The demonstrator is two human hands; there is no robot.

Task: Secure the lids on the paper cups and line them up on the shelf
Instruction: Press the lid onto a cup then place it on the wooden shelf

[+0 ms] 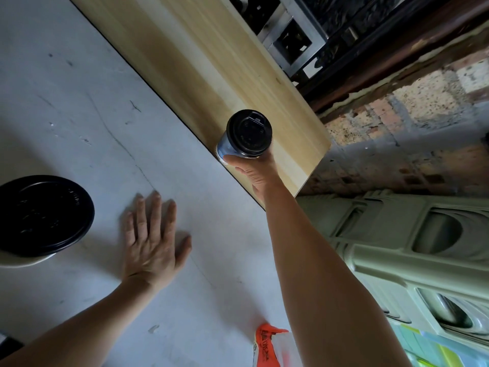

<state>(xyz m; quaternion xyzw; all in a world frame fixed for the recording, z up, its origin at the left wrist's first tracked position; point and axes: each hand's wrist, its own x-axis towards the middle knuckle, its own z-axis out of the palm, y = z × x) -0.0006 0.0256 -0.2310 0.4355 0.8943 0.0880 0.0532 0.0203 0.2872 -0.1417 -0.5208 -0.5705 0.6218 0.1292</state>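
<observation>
Gripped lidded cup (247, 135) in right hand (255, 172), fingers hidden behind it; rested left hand (150, 239) flat, fingers spread, near cropped second cup (39, 213).

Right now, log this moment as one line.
right hand: grips lidded cup at wooden shelf edge | left hand: flat on white surface | second cup: lidded, far left

L hand (152, 242): bare, tendons + veins raised across the back, knuckle creases clear, nails short. R hand (254, 168): bare, skin folds at the wrist. L forearm (79, 327) & R forearm (317, 274): bare skin right to frame edge, smooth, R shaded along one side.
</observation>
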